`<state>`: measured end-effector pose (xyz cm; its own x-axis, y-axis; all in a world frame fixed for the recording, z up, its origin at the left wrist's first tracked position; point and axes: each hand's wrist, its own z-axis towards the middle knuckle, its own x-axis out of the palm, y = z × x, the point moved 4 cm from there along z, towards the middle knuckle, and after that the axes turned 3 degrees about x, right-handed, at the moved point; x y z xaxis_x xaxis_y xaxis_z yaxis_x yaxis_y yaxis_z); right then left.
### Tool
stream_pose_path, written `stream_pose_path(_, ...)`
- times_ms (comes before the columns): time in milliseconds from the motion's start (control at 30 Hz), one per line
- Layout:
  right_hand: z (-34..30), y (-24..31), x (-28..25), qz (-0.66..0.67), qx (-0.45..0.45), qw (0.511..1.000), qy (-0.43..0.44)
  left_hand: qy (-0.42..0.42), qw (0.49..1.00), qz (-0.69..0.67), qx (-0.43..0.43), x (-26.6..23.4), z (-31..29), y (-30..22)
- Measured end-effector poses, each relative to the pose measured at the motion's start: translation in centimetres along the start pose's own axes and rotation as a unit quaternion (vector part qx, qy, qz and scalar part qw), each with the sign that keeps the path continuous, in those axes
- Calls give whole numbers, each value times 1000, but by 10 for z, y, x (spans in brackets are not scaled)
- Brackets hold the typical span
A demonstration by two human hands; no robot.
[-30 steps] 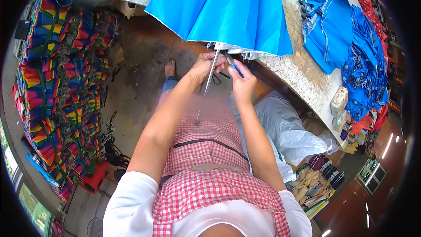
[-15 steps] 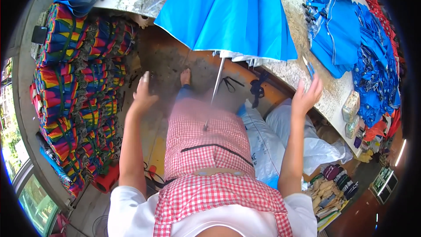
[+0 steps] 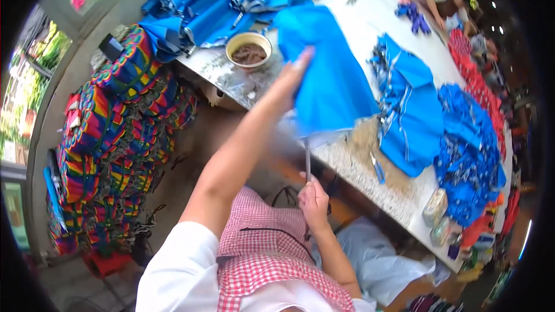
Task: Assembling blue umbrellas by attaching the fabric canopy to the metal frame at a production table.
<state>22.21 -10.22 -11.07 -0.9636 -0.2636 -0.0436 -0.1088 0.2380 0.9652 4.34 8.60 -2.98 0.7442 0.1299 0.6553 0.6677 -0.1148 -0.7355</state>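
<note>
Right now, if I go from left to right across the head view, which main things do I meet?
Stacked rainbow-coloured bundles, cream bowl, held blue umbrella, flat-lying blue fabric, crumpled blue pile.

A worn white table stretched rightward, bright windows stood at left, grey floor lay below, a light strip shone far right.
</note>
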Motion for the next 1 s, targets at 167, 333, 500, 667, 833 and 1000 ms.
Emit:
stream_pose_path(167, -4, 77, -80, -319, -218, 858, -338, 42, 881, 81, 464, 158, -25, -124)
stream_pose_path(333, -37, 77, -123, -210, -247, 849, -417, 8, 823, 336, 457, 92, 25, 65)
stream_pose_path(500, -40, 196, -145, -284, -338, 795, -416, 314, 760, 483, 301, 100, -69, 65)
stream_pose_path(667, 11, 252, -115, -295, -463, 833, -67, 474, 827, 255, 162, 62, -79, 13)
stream_pose_path(833, 117, 253, -69, -281, -314, 900, -110, 350, 806, 470, 89, 1, -32, -34)
stream_pose_path(1000, 233, 269, 24, -289, -375, 862, -184, 54, 607, 738, 290, -79, 57, -141)
